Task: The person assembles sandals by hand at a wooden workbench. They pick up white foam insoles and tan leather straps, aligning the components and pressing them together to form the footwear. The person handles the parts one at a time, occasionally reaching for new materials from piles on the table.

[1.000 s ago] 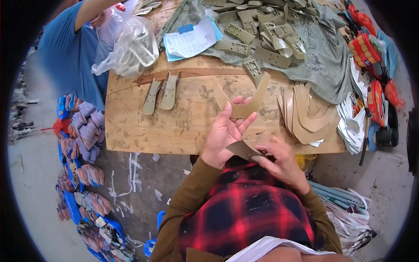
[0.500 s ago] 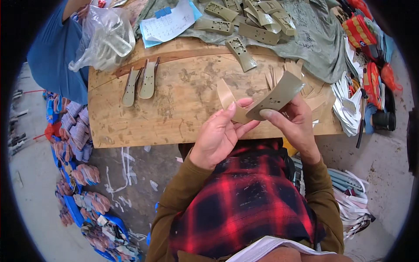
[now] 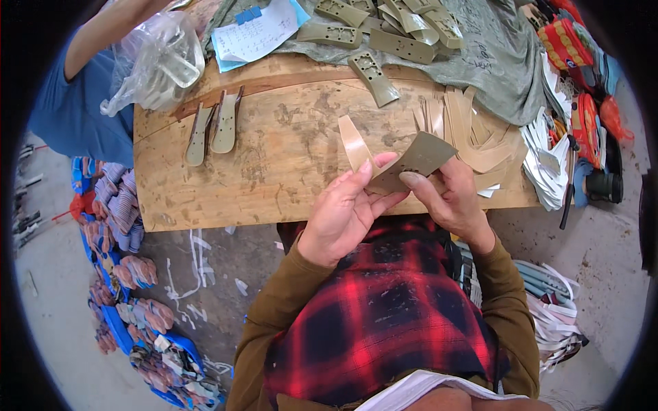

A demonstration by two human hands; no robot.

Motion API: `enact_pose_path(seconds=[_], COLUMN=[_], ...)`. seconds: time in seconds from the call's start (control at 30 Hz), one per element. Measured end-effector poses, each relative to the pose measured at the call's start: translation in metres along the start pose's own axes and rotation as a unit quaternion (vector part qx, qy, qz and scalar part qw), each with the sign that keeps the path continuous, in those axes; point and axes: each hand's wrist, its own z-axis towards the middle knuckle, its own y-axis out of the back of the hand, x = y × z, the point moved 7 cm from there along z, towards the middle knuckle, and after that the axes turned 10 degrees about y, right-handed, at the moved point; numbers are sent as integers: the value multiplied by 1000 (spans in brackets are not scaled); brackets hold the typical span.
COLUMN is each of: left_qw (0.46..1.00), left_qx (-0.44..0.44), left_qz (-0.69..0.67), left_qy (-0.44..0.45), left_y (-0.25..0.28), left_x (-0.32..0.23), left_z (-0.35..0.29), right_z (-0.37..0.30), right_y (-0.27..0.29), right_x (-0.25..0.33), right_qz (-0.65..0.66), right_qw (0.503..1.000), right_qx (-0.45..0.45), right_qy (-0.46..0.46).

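In my left hand is a thin, glossy tan strip, pinched near its lower end, with its free end standing up to the left. My right hand grips a curved olive plastic piece, thumb on its near face. The lower left end of the piece meets the strip at my left fingers; how the two join there is hidden. Beyond my right hand, several loose tan strips lie fanned on the wooden table.
Two finished-looking olive pieces with dark edges lie at left. More olive plastic pieces are heaped on a grey-green cloth. Written paper and a clear plastic bag sit far left, beside a person's arm. White strips hang at right.
My right hand has turned the olive piece, bringing its upper end lower and leftward. The tan strip stays in my left hand. The other person's arm has reached further into view.
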Motion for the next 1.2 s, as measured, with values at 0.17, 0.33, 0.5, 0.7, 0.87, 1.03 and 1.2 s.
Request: enact_pose_path(seconds=[0.17, 0.33, 0.5, 0.7, 0.87, 1.03, 1.2], left_qw=[1000, 1000, 999, 996, 865, 651, 612], left_qx=[-1, -4, -5, -13, -194, -280, -255], left_qz=[10, 20, 30, 91, 432, 650, 666], left_qy=[-2, -6, -12, -18, -165, -274, -341], left_y=[-3, -4, -6, -8, -14, -40, -64], left_x=[0, 0, -1, -11, -61, -72, -60], left_z=[-1, -1, -1, -5, -30, -52, -54], right_z=[-1, 1, 1, -3, -14, -13, -11], right_y=[1, 0, 1, -4, -7, -10, -10], right_x=[3, 6, 10, 20, 31, 36, 37], right_qz=[-8, -23, -49, -17, -97, -140, -173], right_qw=[1000, 999, 997, 979, 963, 959, 958], right_qx=[-5, -3, -8, -37, -2, 12, 1], right_qy=[27, 48, 61, 200, 250, 246, 229])
